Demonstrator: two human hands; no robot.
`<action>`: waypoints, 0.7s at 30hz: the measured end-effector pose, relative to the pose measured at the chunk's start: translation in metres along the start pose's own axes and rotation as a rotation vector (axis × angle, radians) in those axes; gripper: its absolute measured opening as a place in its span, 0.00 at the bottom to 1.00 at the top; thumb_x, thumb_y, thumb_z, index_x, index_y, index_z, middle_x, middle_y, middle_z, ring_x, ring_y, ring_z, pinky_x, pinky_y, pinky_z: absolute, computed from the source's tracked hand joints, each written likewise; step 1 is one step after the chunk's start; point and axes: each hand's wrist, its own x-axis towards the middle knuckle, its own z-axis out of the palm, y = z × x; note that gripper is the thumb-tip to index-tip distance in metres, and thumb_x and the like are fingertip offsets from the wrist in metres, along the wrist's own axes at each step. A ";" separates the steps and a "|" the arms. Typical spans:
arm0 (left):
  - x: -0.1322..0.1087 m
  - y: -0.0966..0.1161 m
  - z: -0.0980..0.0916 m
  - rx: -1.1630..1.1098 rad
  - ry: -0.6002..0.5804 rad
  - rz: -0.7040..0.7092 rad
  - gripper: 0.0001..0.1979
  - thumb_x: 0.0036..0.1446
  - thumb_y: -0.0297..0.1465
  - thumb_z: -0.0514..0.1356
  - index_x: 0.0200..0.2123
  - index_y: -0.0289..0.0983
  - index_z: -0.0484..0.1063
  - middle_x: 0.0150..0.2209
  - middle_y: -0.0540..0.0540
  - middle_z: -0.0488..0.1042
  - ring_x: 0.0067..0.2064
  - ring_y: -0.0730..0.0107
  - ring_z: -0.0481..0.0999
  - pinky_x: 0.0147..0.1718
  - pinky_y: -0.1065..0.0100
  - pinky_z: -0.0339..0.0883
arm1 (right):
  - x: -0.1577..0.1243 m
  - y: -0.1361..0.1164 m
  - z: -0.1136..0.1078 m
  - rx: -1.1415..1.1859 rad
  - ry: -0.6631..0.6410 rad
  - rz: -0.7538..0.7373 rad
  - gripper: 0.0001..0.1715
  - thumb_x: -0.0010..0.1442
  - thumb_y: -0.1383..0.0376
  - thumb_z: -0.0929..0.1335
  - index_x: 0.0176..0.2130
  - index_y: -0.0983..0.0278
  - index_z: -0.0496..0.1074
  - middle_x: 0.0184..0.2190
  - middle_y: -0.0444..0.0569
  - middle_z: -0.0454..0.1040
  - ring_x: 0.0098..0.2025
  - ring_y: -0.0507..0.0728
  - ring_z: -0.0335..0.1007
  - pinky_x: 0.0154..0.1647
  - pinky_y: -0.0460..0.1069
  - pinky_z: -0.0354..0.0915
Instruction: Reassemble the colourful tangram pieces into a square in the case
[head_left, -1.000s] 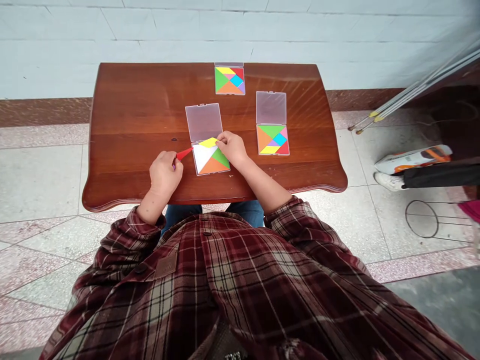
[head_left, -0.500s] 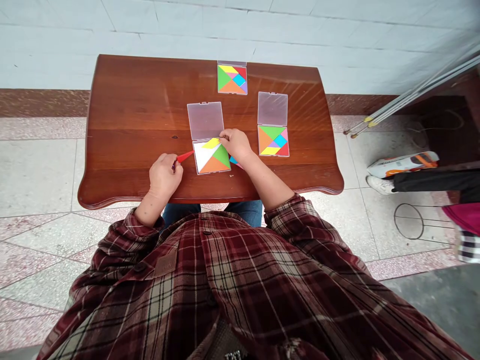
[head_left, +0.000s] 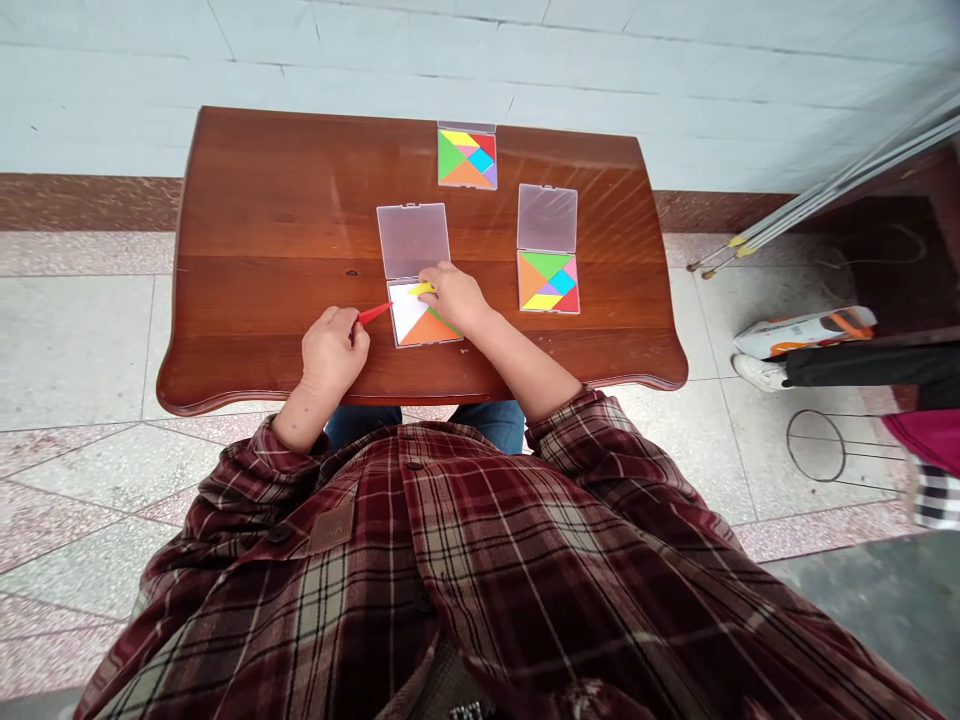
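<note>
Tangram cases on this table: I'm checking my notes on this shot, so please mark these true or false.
The left hand holds a red tangram piece: true.
The right hand is on a blue piece: false, it is on a yellow tangram piece.
The wooden table holds three tangram cases: true.
The case right of the hands has its lid shut: false, its lid stands open.
The middle case shows a bare white patch: true.

Right hand (head_left: 455, 298), forward: frosted plastic case lid (head_left: 413, 240) in the way.
Right hand, rightward: multicoloured tangram case (head_left: 547, 283) nearby.
Left hand (head_left: 334, 350), leftward: open passage over brown wooden tabletop (head_left: 255, 250).
</note>
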 end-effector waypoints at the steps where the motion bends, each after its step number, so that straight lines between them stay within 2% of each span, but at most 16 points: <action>1: 0.000 0.000 0.000 0.001 0.000 0.001 0.11 0.59 0.30 0.50 0.37 0.37 0.72 0.35 0.43 0.72 0.38 0.62 0.72 0.38 0.64 0.64 | 0.001 0.002 0.001 0.005 0.016 0.002 0.13 0.61 0.67 0.66 0.47 0.63 0.73 0.46 0.53 0.70 0.40 0.59 0.67 0.41 0.52 0.61; 8: -0.001 0.000 -0.001 0.003 0.008 0.015 0.10 0.58 0.30 0.51 0.37 0.37 0.72 0.34 0.43 0.72 0.37 0.63 0.72 0.36 0.65 0.64 | 0.007 0.026 0.003 0.222 0.127 -0.021 0.16 0.59 0.71 0.66 0.48 0.62 0.72 0.41 0.49 0.73 0.42 0.57 0.68 0.46 0.53 0.63; 11: -0.001 -0.001 -0.001 -0.001 0.014 0.019 0.10 0.58 0.30 0.51 0.36 0.37 0.72 0.34 0.43 0.72 0.37 0.63 0.72 0.36 0.64 0.64 | 0.006 0.038 -0.003 0.248 0.177 0.009 0.18 0.58 0.73 0.65 0.48 0.62 0.72 0.42 0.49 0.73 0.41 0.57 0.68 0.47 0.54 0.64; 17: 0.000 0.001 0.000 0.003 0.007 0.019 0.11 0.59 0.31 0.50 0.36 0.37 0.72 0.34 0.43 0.72 0.36 0.63 0.72 0.36 0.64 0.64 | 0.007 0.039 -0.006 0.134 0.066 -0.063 0.22 0.57 0.70 0.67 0.51 0.60 0.71 0.50 0.51 0.71 0.44 0.59 0.68 0.45 0.54 0.64; 21: 0.000 0.002 0.000 -0.012 0.016 0.024 0.11 0.59 0.31 0.50 0.37 0.37 0.72 0.34 0.43 0.72 0.37 0.63 0.72 0.36 0.64 0.64 | 0.013 0.030 -0.004 0.041 0.014 -0.049 0.20 0.56 0.73 0.66 0.49 0.62 0.72 0.47 0.52 0.70 0.42 0.58 0.67 0.44 0.54 0.62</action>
